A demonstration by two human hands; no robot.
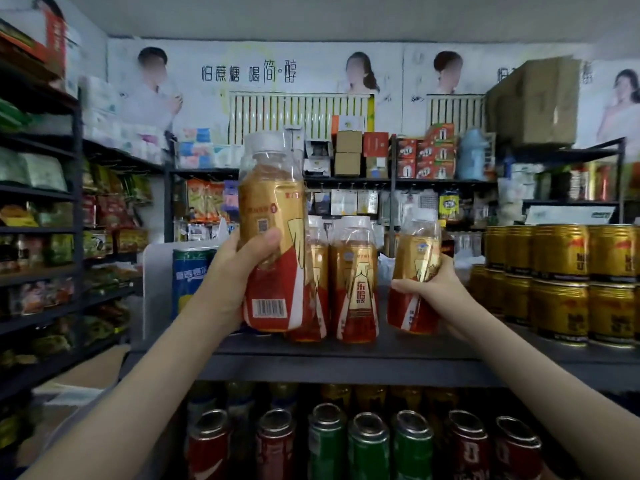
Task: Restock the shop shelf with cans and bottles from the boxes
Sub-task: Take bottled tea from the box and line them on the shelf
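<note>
Gripping a gold-and-red bottle (272, 233) in curled fingers, the left hand (239, 268) lifts it above the shelf (346, 355); the right hand (429, 289) clasps another bottle (415, 268), tilted, near two standing bottles (355, 278).

Head camera faces shelf (346, 355), close range.

two bottles (353, 282) on shelf (346, 355), stacked cans (561, 282) right, tall can (188, 282) left

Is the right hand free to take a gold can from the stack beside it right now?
Probably not: the right hand is gripping a bottle, so its fingers are full. The path to the gold cans looks open, though.
</note>
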